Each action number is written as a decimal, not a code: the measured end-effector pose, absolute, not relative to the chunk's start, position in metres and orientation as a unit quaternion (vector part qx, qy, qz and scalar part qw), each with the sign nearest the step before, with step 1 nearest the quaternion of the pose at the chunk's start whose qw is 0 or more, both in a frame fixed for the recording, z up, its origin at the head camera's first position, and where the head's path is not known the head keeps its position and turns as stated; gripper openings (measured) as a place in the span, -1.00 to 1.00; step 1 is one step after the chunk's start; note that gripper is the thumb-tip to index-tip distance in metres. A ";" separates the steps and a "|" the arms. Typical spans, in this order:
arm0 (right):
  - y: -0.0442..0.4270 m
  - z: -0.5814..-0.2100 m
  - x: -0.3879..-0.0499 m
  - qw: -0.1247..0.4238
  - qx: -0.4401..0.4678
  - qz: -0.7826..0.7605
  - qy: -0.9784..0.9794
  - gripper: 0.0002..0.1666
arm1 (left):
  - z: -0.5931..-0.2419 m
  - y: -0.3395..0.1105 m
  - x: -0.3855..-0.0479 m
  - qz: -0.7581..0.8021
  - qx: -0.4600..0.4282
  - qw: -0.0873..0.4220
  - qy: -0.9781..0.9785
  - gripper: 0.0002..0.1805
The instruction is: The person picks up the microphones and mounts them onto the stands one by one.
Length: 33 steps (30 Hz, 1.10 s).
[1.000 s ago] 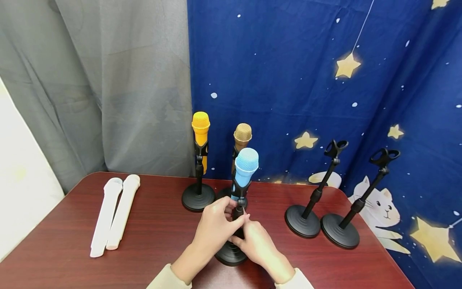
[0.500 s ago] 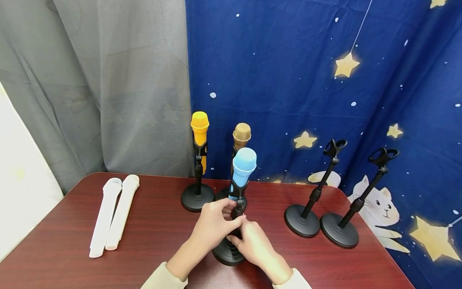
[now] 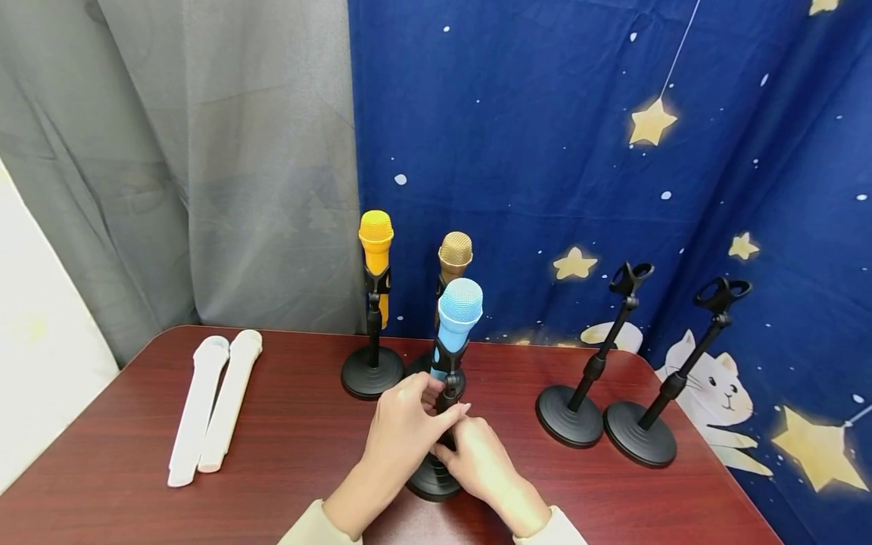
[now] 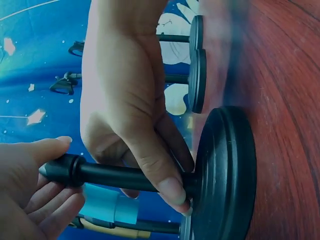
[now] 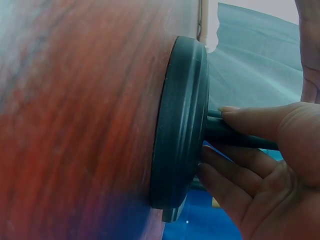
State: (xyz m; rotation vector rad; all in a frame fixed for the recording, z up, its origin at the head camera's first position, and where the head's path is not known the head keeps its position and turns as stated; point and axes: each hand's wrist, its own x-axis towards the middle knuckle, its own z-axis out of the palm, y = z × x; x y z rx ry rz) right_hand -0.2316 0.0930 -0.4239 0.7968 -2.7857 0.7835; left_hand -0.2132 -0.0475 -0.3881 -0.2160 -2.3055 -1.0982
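Observation:
A light blue microphone point(image 3: 459, 312) stands upright in the clip of a black stand point(image 3: 432, 483) near the front middle of the table. My left hand point(image 3: 400, 425) grips the upper part of the pole, its thumb and fingers around the thick collar point(image 4: 67, 170) seen in the left wrist view. Lower down, my right hand point(image 3: 482, 459) holds the pole between thumb and fingers, just above the round base point(image 5: 181, 125). Behind are a yellow microphone point(image 3: 376, 238) and a gold microphone point(image 3: 455, 251), each on a stand; the blue one partly hides the gold.
Two white microphones point(image 3: 194, 412) point(image 3: 232, 401) lie side by side on the left of the table point(image 3: 306, 446). At the right, two black stands point(image 3: 571, 416) point(image 3: 640, 435) have bare clips. Grey and blue star-patterned curtains point(image 3: 531, 136) hang behind the table.
Both hands stay on the pole. The left thumb shifts slightly across the collar and back, and the blue microphone and its stand sway a little. The other things stay put.

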 end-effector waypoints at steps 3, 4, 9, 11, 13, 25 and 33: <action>0.093 -0.424 -0.232 0.067 0.262 0.264 -0.926 -0.78 | -0.387 -0.050 -0.215 -0.430 -0.097 0.270 -0.856 -0.73; 0.093 -0.424 -0.232 0.066 0.263 0.265 -0.925 -0.77 | -0.387 -0.051 -0.215 -0.438 -0.103 0.263 -0.854 -0.75; 0.093 -0.423 -0.231 0.065 0.266 0.268 -0.924 -0.66 | -0.384 -0.057 -0.218 -0.474 -0.132 0.206 -0.846 -0.76; 0.093 -0.423 -0.231 0.064 0.265 0.270 -0.923 -0.62 | -0.384 -0.061 -0.220 -0.493 -0.144 0.174 -0.841 -0.75; 0.093 -0.423 -0.231 0.062 0.265 0.274 -0.923 -0.60 | -0.383 -0.064 -0.221 -0.511 -0.153 0.142 -0.834 -0.72; 0.093 -0.427 -0.231 0.087 0.273 0.252 -0.924 -0.66 | -0.388 -0.049 -0.214 -0.419 -0.086 0.276 -0.861 -0.57; 0.092 -0.424 -0.231 0.081 0.270 0.257 -0.924 -0.78 | -0.388 -0.048 -0.213 -0.411 -0.086 0.282 -0.862 -0.64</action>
